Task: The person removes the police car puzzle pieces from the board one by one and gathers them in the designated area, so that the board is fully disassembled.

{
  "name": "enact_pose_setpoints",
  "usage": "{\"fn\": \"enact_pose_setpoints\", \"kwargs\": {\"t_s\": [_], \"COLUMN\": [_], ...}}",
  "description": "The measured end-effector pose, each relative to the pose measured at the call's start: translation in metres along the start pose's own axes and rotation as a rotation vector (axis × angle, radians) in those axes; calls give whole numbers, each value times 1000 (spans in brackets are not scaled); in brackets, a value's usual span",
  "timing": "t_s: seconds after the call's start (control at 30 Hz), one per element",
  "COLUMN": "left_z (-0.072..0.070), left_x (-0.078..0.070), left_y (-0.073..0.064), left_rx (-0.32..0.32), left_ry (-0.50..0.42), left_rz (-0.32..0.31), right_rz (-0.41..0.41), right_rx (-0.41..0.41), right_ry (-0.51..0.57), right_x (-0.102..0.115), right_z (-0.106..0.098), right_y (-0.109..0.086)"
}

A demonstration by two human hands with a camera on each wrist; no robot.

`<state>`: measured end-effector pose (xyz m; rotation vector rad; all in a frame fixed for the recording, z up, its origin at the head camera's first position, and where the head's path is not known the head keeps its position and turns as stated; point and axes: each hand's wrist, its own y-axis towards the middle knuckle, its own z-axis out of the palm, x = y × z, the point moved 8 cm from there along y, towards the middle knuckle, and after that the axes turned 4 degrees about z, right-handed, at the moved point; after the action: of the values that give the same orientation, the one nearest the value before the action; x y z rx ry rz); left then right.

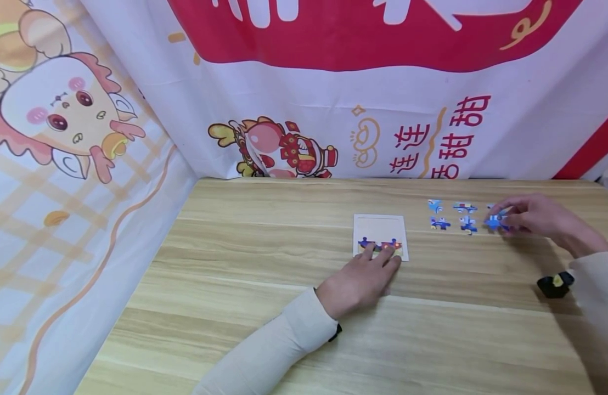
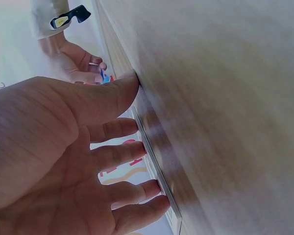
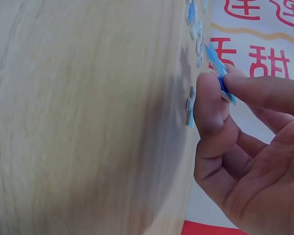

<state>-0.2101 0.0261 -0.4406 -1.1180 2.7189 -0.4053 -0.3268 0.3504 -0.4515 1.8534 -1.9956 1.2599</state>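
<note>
Beyond the far edge of the wooden table (image 1: 235,263) hangs a printed cloth (image 1: 284,96). The left hand (image 1: 360,280), fingers loosely straight, rests on the near side of a white tray (image 1: 378,216), right of the table's middle; light, even pressure there should stop it skidding. Towards the table's far right corner, the right hand (image 1: 541,219) makes a narrow pinch. Some puzzle pieces (image 1: 380,244) line the tray's near side, while loose pieces (image 1: 467,225) lie between tray and corner. The blue piece (image 3: 215,61) is between thumb and finger, tilted just above the table; I'd hold it by its edges, clear of its neighbours, and level it gently.
</note>
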Motion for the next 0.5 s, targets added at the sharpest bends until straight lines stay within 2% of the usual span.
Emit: {"fn": "enact_pose_setpoints", "kwargs": {"t_s": [0.5], "left_z": [-1], "left_x": [-1], "left_y": [0], "left_rx": [-15], "left_ry": [20], "left_rz": [4], "right_rz": [38], "right_rx": [4], "right_ry": [-28], "right_x": [-15], "right_z": [-6], "right_y": [7]}}
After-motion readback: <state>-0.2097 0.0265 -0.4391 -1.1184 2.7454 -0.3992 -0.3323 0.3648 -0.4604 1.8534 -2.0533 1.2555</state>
